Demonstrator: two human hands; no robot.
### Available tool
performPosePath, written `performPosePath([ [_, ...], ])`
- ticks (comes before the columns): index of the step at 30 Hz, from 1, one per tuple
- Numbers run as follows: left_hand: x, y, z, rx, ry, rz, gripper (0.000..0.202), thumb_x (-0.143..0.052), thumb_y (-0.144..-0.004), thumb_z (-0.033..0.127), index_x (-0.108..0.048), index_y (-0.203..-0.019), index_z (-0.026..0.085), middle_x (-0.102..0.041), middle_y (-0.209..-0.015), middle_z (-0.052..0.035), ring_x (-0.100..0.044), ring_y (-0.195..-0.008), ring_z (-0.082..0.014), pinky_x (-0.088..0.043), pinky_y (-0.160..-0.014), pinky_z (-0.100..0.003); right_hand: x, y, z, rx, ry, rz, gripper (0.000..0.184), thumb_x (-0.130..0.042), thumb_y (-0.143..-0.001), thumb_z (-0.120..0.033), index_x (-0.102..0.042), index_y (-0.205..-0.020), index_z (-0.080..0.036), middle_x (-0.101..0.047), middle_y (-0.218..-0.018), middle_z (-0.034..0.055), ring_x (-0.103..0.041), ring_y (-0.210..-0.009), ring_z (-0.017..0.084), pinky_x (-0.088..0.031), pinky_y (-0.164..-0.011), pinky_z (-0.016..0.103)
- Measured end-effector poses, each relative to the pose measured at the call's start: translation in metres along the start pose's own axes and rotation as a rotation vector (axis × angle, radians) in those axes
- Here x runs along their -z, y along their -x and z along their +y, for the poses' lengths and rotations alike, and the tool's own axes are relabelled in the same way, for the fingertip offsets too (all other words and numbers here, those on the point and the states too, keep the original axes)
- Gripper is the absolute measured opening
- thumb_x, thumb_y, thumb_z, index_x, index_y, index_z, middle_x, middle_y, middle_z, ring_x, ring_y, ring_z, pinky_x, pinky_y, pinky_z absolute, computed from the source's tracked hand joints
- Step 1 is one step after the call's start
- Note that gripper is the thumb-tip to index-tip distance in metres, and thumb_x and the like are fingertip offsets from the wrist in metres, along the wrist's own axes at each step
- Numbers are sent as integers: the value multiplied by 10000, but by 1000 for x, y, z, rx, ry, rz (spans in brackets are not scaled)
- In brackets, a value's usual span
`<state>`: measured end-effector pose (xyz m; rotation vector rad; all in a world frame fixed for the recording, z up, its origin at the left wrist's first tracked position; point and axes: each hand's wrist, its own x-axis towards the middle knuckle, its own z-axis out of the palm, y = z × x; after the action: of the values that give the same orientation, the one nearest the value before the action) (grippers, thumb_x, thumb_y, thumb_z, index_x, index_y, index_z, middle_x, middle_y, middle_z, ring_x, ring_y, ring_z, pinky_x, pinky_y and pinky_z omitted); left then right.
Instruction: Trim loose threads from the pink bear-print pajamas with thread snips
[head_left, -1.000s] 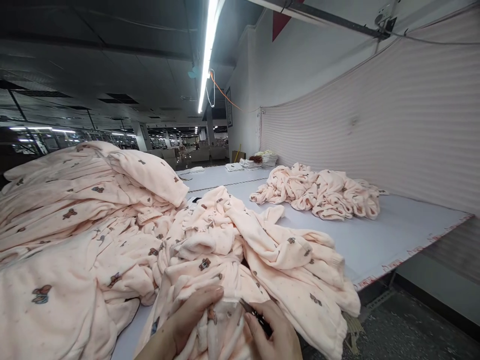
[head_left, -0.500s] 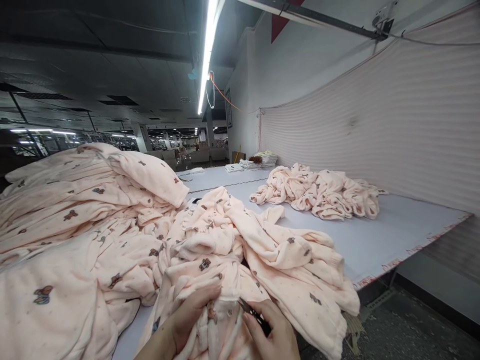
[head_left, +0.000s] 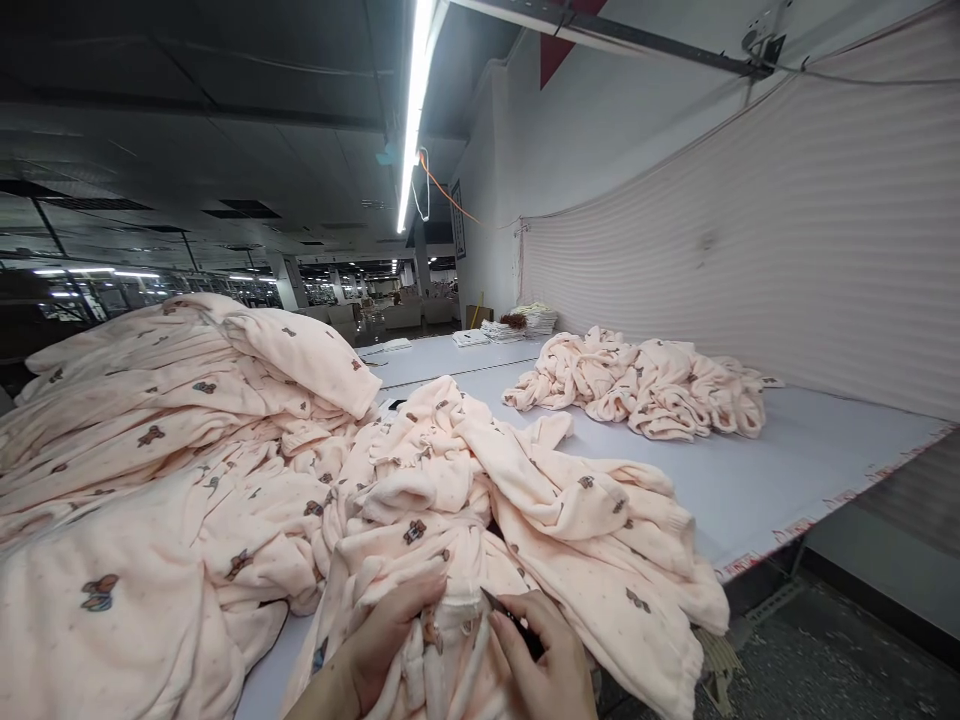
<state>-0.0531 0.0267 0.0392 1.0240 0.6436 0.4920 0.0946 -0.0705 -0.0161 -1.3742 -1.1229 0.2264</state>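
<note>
1. Pale pink plush garment, dotted with small brown-and-blue printed figures [head_left: 450,540], is spread in loose folds at the near edge of the white-topped table [head_left: 795,450], with its nearest part gathered between the two hands.
2. A fold of this garment is pinched by the left hand [head_left: 394,630], thumb uppermost, just beside a whitish seam band [head_left: 461,600]; the cloth is probably steadied this way so that the band lies flat and exposed.
3. A slim, dark, pointed tool [head_left: 527,632] is gripped in the closed right hand [head_left: 551,665], its tip directed at the right end of the band; a low, pen-like hold seems chosen for fine control.
4. On the left, a tall heap of matching pink cloth [head_left: 172,440] is piled against the garment, presumably within easy reach. A smaller crumpled pile of similar cloth [head_left: 637,385] is set well apart, near the wall, perhaps to prevent mixing.
5. Most of the tool is covered by the fingers, so its type cannot be told. Whether the band is touched by the tip is unclear. The left fingertips are buried in cloth, the garment's lower end is cut off by the frame, and its boundary with the tall heap is hard to trace.
</note>
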Motion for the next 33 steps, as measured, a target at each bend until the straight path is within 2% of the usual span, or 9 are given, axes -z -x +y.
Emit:
performPosePath([
  [3,1,0,0,62,36,-12,234,-643,-735,386,-708,-721,162,-674,-620,-30,-616,-727,-237,-449,-734,-325,0,0,3,31,35,0,255,-570,-848,-447,-703,-900,-236,-698,-822,23,-664,-778,164,-497,-689,212],
  [6,3,-1,-2,56,31,12,236,-656,-720,397,-693,-669,169,-649,-584,-19,-597,-698,-225,-441,-711,-311,3,1,6,60,131,26,292,-505,-884,-453,-691,-888,-229,-695,-814,36,-666,-780,172,-505,-685,227],
  [11,3,0,-4,89,43,-28,246,-649,-728,406,-689,-653,175,-654,-598,-24,-598,-722,-234,-444,-728,-329,4,4,0,256,475,-34,297,-432,-908,-431,-648,-1003,-252,-681,-824,49,-655,-690,207,-473,-598,276],
  [14,4,0,-5,91,53,-49,261,-638,-743,407,-689,-653,167,-657,-607,-31,-601,-729,-235,-446,-748,-342,0,5,-5,300,603,-57,275,-413,-927,-363,-641,-1027,-246,-681,-806,44,-653,-665,213,-452,-588,288],
  [19,5,0,-5,68,48,-46,302,-626,-756,393,-643,-549,175,-629,-551,-19,-585,-664,-212,-443,-724,-334,-2,5,-2,253,459,-74,295,-403,-931,-409,-623,-1042,-246,-676,-837,32,-665,-702,188,-473,-608,254],
  [24,3,0,-5,53,45,-49,261,-628,-752,377,-665,-590,176,-647,-568,-20,-602,-730,-234,-446,-756,-343,-1,3,-3,218,457,-60,244,-422,-930,-336,-643,-984,-248,-681,-842,34,-670,-749,194,-478,-664,258],
  [29,4,1,-4,43,16,-32,244,-638,-737,387,-701,-651,168,-679,-592,-36,-620,-754,-264,-449,-787,-387,-3,7,-2,193,372,-40,251,-458,-900,-350,-652,-1019,-244,-678,-861,42,-662,-743,197,-485,-659,263],
  [31,3,2,-2,37,-6,-26,246,-644,-724,396,-719,-746,163,-705,-644,-45,-629,-783,-278,-449,-805,-403,-1,7,-1,111,318,-11,239,-455,-900,-337,-672,-948,-248,-680,-844,36,-657,-758,199,-480,-685,267],
  [33,0,3,-1,42,-62,-16,292,-640,-716,424,-719,-816,161,-722,-706,-53,-634,-801,-280,-447,-819,-407,2,4,-2,-29,211,23,187,-521,-864,-342,-664,-930,-242,-690,-890,37,-649,-835,208,-474,-733,265],
])
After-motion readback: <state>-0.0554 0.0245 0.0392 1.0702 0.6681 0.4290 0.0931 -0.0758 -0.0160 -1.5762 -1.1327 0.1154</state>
